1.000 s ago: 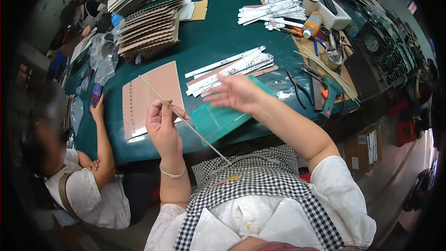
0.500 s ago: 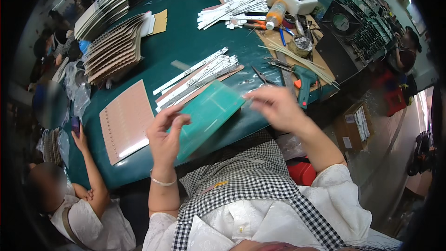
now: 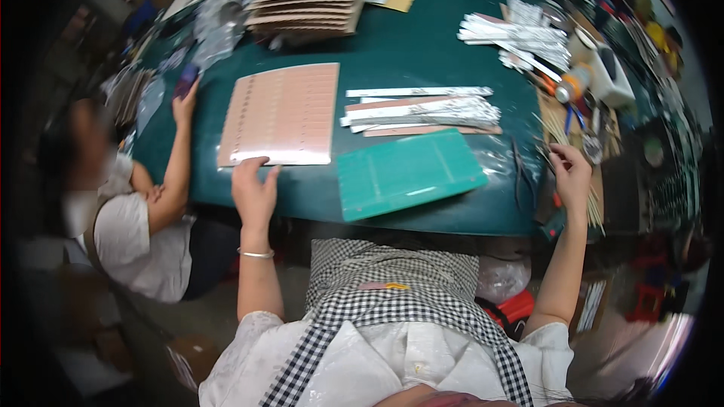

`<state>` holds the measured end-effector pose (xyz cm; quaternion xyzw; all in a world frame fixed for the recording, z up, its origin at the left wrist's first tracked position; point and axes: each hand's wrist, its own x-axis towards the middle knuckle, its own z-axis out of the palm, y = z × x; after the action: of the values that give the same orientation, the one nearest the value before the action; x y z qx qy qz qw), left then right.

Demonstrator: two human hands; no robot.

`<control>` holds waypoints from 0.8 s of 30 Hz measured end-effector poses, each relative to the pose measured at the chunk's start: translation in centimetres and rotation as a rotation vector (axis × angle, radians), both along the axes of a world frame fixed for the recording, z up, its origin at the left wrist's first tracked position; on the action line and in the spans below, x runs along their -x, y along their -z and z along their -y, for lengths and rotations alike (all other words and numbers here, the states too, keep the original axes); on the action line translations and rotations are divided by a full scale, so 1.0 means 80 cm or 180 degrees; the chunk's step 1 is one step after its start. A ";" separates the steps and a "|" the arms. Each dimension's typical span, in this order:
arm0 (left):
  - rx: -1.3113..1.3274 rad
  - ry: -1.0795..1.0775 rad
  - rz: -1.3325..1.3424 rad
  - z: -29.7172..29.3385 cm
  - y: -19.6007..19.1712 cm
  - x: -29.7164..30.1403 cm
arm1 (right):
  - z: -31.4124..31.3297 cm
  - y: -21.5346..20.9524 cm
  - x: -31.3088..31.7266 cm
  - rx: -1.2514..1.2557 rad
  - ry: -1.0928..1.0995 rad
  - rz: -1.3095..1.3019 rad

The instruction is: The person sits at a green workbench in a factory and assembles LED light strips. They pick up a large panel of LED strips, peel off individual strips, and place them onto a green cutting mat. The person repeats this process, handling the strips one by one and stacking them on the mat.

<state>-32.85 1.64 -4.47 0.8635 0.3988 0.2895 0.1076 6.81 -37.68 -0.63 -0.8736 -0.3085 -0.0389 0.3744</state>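
On the near edge of a flat pinkish panel (image 3: 280, 113) with rows of small marks and holes, my left hand (image 3: 255, 190) rests its fingers, the thumb held apart. A green rectangular mat (image 3: 411, 175) lies flat on the table in front of me, touched by neither hand. Over at the right, my right hand (image 3: 573, 177) is closed in a pinch among the tools; a thin dark piece shows at its fingertips, too blurred to name. Dark-handled pliers (image 3: 519, 173) lie just left of that hand. Partly covered by it is a green glue gun (image 3: 553, 224).
White strips (image 3: 422, 111) lie beyond the mat, with another pile (image 3: 520, 38) farther right. A stack of brown panels (image 3: 309, 4) stands at the back. Near the tools are an orange bottle (image 3: 572, 84) and a white box (image 3: 612, 79). A co-worker (image 3: 143, 211) sits at left.
The green mat, held up between my hands before, now lies on the table. My left hand has moved onto the pinkish panel, my right hand out to the tools. The view has turned leftward.
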 end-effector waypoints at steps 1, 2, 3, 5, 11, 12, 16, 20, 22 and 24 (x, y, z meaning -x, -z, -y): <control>-0.0136 0.0053 -0.0070 -0.002 0.006 0.003 | -0.028 -0.003 0.010 -0.0319 -0.0366 -0.0492; -0.0234 0.0157 -0.0081 0.000 0.005 0.003 | -0.063 -0.013 0.022 -0.0301 -0.0821 -0.0803; -0.0336 0.0277 -0.0103 0.003 0.003 0.002 | -0.100 -0.026 0.034 -0.0281 -0.1263 -0.1117; -0.0252 0.0018 -0.0321 0.006 0.008 0.007 | -0.178 -0.046 0.062 -0.0187 -0.1905 -0.1664; 0.1248 -0.0332 0.1456 -0.007 0.005 0.015 | -0.369 -0.023 0.140 0.0714 -0.2949 -0.1601; 0.2204 -0.0145 0.2526 -0.024 0.034 0.026 | -0.389 -0.007 0.163 0.0793 -0.3166 -0.0891; 0.3299 -0.0293 0.4069 -0.010 -0.005 0.041 | -0.433 0.020 0.272 0.1243 -0.3322 0.0756; 0.4084 -0.0146 0.4827 -0.022 0.004 0.048 | -0.458 0.049 0.309 0.1556 -0.3198 0.1728; 0.4092 -0.0121 0.5215 -0.021 -0.003 0.044 | -0.470 0.059 0.309 0.1541 -0.3316 0.2279; 0.4270 -0.0088 0.5629 -0.022 -0.006 0.037 | -0.469 0.070 0.308 0.1482 -0.3212 0.2679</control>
<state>-35.80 3.38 -4.00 0.1148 0.2669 0.5302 0.7965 -17.81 -0.14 -6.25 -0.5917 -0.7959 -0.1283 -0.0017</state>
